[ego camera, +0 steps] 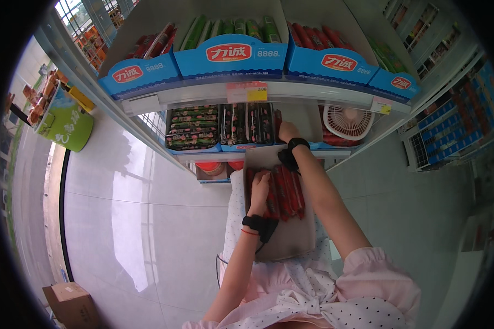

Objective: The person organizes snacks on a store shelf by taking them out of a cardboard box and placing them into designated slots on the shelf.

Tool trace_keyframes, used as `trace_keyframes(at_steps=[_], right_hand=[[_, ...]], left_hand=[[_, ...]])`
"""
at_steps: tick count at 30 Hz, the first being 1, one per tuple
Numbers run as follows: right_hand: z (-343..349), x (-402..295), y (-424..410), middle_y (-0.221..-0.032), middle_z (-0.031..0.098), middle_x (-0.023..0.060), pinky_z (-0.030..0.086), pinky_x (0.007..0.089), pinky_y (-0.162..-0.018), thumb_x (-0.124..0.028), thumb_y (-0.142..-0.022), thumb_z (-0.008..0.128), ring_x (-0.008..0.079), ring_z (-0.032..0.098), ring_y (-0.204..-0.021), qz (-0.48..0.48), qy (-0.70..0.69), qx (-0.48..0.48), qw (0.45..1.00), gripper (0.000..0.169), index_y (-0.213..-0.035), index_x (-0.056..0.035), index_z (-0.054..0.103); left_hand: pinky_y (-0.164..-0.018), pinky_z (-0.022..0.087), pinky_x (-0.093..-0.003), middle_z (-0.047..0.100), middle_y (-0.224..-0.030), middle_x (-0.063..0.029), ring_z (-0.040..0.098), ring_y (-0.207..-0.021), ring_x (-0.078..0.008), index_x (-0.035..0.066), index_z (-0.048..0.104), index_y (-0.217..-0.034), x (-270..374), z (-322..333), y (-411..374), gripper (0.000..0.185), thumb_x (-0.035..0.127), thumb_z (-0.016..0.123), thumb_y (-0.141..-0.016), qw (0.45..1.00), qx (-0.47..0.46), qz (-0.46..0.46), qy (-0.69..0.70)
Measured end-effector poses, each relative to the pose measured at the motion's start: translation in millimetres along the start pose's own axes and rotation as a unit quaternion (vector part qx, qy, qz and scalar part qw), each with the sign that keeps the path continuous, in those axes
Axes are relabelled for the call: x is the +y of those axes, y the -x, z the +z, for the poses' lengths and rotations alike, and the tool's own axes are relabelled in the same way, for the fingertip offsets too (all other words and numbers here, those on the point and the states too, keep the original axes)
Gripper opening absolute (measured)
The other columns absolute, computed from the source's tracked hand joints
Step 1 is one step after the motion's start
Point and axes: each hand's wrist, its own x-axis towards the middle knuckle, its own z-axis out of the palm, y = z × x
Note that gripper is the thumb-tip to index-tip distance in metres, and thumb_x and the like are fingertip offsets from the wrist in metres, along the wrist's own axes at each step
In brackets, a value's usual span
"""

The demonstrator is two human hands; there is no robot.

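A cardboard display box (288, 242) lies across my lap, with several red-wrapped sausage sticks (287, 191) in its upper part. My left hand (260, 190) is inside this box, its fingers curled at the sticks on the left side; what they grip is hard to make out. My right hand (288, 131) reaches over the box to the middle shelf, its fingers beside a red-wrapped packet (278, 119) at the left edge of a shelf box (304, 119). The fingertips are partly hidden, so a hold on the packet cannot be told. Both wrists wear black bands.
Blue-fronted boxes (232, 59) of red and green sticks line the upper shelf, above a projecting price rail (197, 94). Dark packets (193, 127) and a white plastic basket (348, 121) flank my right hand's shelf box. A green tub (72, 129) and a carton (72, 306) stand left.
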Motion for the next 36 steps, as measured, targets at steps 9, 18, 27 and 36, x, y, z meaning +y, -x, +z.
trace_keyframes(at_steps=[9, 18, 27, 36], right_hand=[[-85, -22, 74, -0.081, 0.061, 0.0204, 0.049, 0.0403, -0.072, -0.016, -0.072, 0.060, 0.0347, 0.060, -0.080, -0.074, -0.142, 0.152, 0.975, 0.018, -0.076, 0.0015, 0.062], [-6, -6, 165, -0.085, 0.061, 0.0197, 0.049, 0.0396, -0.076, -0.023, -0.069, 0.066, 0.0330, 0.059, -0.085, -0.135, 0.136, -0.089, 0.977, 0.031, -0.081, 0.0055, 0.062], [18, -3, 155, -0.083, 0.061, 0.0229, 0.047, 0.0407, -0.076, -0.037, -0.069, 0.065, 0.0352, 0.060, -0.079, -0.119, 0.042, -0.127, 0.984, 0.046, -0.088, 0.0052, 0.063], [11, 5, 153, -0.084, 0.061, 0.0234, 0.048, 0.0409, -0.071, -0.046, -0.066, 0.067, 0.0358, 0.060, -0.079, -0.151, 0.017, -0.185, 0.971, 0.067, -0.108, 0.0040, 0.052]], left_hand=[[-0.087, 0.034, -0.0244, 0.055, -0.104, -0.0051, 0.048, -0.099, -0.0150, 0.002, 0.054, -0.109, -5, 2, -1, 0.031, 0.018, 0.046, -0.084, 1.000, 0.008, -0.009, -0.005], [-0.084, 0.039, -0.0254, 0.057, -0.103, -0.0067, 0.052, -0.097, -0.0159, 0.001, 0.054, -0.107, -14, 4, -6, 0.028, 0.017, 0.045, -0.086, 1.000, -0.011, -0.007, 0.028], [-0.085, 0.039, -0.0262, 0.058, -0.101, -0.0077, 0.052, -0.096, -0.0163, -0.001, 0.055, -0.104, -13, -2, -4, 0.026, 0.017, 0.045, -0.087, 0.996, -0.030, 0.003, 0.079], [-0.086, 0.039, -0.0267, 0.058, -0.102, -0.0070, 0.052, -0.096, -0.0162, 0.001, 0.056, -0.103, -10, -3, -2, 0.025, 0.015, 0.045, -0.086, 0.997, -0.025, 0.003, 0.073]])
